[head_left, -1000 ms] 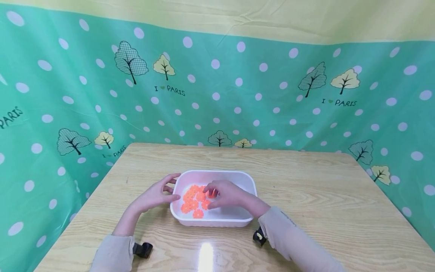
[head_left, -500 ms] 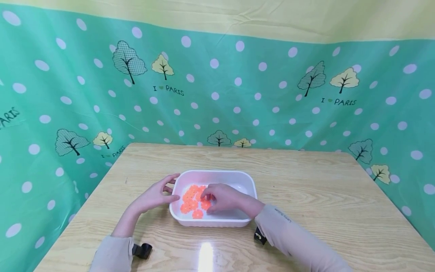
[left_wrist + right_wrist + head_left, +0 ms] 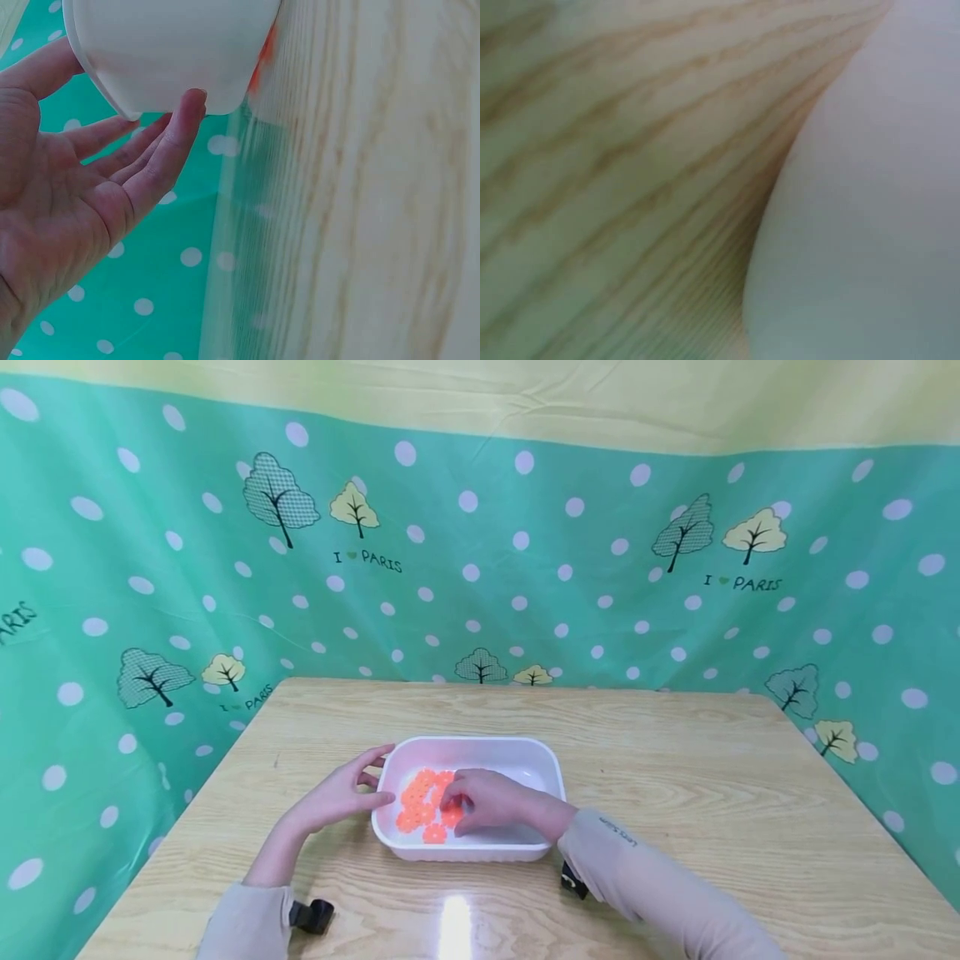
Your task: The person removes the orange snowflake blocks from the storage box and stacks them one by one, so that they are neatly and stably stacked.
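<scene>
A white rectangular plastic tub [image 3: 472,853] stands on the table with several orange flower-shaped discs [image 3: 417,798] lying in its left half. My left hand [image 3: 341,792] holds the tub's left end, thumb over the rim and the other fingers along the outside. The left wrist view shows those fingers [image 3: 176,139] against the outer wall. Inside the tub, my right hand [image 3: 491,800] reaches down over the discs, thumb and fingers curved and a little apart, with orange showing between them. I cannot tell whether it pinches a disc. The right wrist view shows only the wood and a pale surface.
The tub is on a light wooden table [image 3: 660,760]. Behind and to the left hangs a green dotted cloth [image 3: 442,552] with printed trees. Black wrist devices, such as the left one [image 3: 315,916], sit at both sleeves. A bright reflection lies on the table in front.
My right hand has moved slightly left and toward me, over the lower right discs. The left hand keeps its place at the tub's end.
</scene>
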`<action>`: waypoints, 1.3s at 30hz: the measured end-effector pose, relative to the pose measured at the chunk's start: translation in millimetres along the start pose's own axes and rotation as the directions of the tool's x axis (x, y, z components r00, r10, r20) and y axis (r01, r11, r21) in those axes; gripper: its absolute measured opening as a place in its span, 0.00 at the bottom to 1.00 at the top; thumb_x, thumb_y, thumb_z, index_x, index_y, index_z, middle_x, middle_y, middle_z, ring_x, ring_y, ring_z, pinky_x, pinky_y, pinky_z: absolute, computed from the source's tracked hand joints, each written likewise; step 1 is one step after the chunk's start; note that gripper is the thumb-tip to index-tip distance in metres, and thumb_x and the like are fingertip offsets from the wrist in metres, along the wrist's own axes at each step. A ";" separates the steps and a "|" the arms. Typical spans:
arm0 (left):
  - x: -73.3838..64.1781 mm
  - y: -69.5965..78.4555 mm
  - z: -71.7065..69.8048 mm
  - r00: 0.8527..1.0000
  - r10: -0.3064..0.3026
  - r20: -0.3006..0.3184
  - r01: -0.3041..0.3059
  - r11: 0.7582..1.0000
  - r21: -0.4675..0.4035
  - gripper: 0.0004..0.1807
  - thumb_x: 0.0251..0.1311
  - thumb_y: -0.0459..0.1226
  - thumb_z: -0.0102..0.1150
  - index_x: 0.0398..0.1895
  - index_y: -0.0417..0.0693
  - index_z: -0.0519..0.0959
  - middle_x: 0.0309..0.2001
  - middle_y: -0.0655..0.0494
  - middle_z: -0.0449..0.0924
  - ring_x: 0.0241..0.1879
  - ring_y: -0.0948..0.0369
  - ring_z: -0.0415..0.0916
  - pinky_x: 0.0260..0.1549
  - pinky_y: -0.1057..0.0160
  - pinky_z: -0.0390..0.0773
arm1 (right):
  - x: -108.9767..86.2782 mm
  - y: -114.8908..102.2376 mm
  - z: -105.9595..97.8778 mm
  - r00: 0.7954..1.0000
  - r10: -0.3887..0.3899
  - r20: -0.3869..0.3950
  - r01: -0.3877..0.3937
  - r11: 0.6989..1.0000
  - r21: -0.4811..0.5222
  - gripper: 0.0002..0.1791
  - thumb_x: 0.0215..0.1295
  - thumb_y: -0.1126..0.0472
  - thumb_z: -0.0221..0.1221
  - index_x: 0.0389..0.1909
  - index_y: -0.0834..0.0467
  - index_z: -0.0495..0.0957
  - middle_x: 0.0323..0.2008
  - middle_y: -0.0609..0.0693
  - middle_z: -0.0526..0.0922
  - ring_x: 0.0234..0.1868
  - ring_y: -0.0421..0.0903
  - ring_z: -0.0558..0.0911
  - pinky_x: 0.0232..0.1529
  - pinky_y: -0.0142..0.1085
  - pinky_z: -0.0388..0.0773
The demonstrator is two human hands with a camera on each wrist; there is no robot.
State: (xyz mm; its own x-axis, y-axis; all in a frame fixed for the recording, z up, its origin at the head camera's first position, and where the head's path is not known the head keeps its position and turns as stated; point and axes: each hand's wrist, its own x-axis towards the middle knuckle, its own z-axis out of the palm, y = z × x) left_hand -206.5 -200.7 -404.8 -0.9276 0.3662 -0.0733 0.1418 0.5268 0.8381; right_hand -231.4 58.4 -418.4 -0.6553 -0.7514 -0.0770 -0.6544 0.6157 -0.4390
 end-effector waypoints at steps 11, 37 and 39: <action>1.0 -2.2 -0.3 1.000 0.014 0.005 -0.014 1.000 -0.002 0.42 0.50 0.42 0.65 0.67 0.49 0.55 0.56 0.44 0.68 0.47 0.53 0.72 0.35 0.63 0.76 | 1.7 1.2 0.2 1.000 0.000 0.022 0.000 1.000 0.002 0.12 0.49 0.54 0.67 0.35 0.47 0.78 0.28 0.39 0.73 0.30 0.36 0.71 0.33 0.24 0.67; 2.6 -3.8 -0.7 1.000 0.016 0.005 -0.016 1.000 0.004 0.41 0.50 0.41 0.64 0.67 0.50 0.56 0.55 0.43 0.69 0.46 0.53 0.72 0.35 0.63 0.76 | -1.4 0.2 -7.8 0.999 -0.041 -0.012 0.041 0.998 0.036 0.11 0.49 0.66 0.61 0.37 0.55 0.79 0.24 0.45 0.76 0.25 0.33 0.69 0.31 0.23 0.66; 2.3 -3.7 -0.8 1.000 0.012 0.006 -0.012 1.000 0.004 0.41 0.50 0.42 0.64 0.67 0.50 0.56 0.55 0.43 0.69 0.47 0.53 0.72 0.35 0.63 0.76 | -1.5 0.7 -7.3 0.999 -0.036 -0.018 0.037 0.999 0.006 0.12 0.49 0.63 0.62 0.37 0.54 0.79 0.25 0.43 0.75 0.27 0.34 0.69 0.33 0.23 0.66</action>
State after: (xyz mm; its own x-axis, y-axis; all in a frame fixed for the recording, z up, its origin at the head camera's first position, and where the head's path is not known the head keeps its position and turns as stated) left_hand -209.4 -202.4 -407.7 -0.9236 0.3775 -0.0663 0.1546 0.5251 0.8369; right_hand -233.6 61.6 -412.0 -0.6377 -0.7690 -0.0450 -0.6755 0.5863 -0.4472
